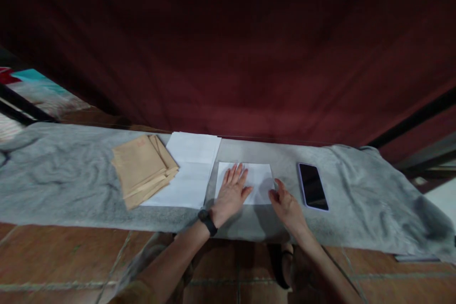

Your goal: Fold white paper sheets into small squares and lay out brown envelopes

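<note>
My left hand [231,195] lies flat on a white sheet of paper [261,171], fingers stretched out and thumb apart. A dark watch is on that wrist. At the sheet's right edge is my right hand [286,203], its thumb and index finger extended and slightly apart, the other fingers curled in. Whether these fingertips touch the paper is hard to tell. Left of the sheet lies a stack of larger white paper [190,171] with a crease across it. Several brown paper envelopes [140,164] are piled partly over the stack's left side.
A phone [313,186] in a pale purple case lies right of my right hand. Grey cloth [71,175], wrinkled at both ends, covers the long narrow surface. Behind it hangs a dark red curtain [249,66]. Below the front edge are floor tiles [64,251].
</note>
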Demonstrator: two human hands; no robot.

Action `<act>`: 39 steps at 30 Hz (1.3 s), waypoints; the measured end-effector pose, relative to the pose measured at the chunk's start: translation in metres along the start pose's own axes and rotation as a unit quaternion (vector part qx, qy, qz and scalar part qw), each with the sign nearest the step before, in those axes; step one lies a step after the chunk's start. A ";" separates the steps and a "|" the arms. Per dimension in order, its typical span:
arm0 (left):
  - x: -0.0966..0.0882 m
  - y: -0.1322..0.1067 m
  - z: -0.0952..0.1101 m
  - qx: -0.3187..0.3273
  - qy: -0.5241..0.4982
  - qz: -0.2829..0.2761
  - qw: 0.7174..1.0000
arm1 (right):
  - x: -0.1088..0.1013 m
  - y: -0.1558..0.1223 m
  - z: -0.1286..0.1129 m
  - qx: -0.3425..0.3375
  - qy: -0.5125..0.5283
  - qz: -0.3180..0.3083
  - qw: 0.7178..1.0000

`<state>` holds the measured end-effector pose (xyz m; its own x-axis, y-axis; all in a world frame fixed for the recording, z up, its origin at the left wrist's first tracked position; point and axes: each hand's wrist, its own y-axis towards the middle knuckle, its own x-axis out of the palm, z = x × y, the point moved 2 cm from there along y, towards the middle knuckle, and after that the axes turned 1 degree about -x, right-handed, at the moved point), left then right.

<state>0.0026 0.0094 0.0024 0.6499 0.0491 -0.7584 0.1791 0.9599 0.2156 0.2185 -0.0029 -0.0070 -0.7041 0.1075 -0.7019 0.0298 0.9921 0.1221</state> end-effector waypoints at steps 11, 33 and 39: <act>0.013 -0.011 0.003 0.034 0.086 -0.046 0.995 | 0.002 0.007 0.009 0.016 0.030 -0.010 0.999; 0.024 -0.026 0.015 0.084 0.129 -0.070 0.986 | 0.005 0.025 -0.001 0.089 0.232 -0.031 0.968; -0.002 -0.025 0.031 0.054 0.084 -0.038 0.994 | -0.024 0.015 -0.033 0.076 0.401 0.018 0.913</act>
<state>0.0198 -0.0234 0.0177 0.5000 0.0322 -0.8654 0.3068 0.9279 0.2117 0.2122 0.0077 0.0353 -0.9919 0.1179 0.0469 0.1177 0.9930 -0.0068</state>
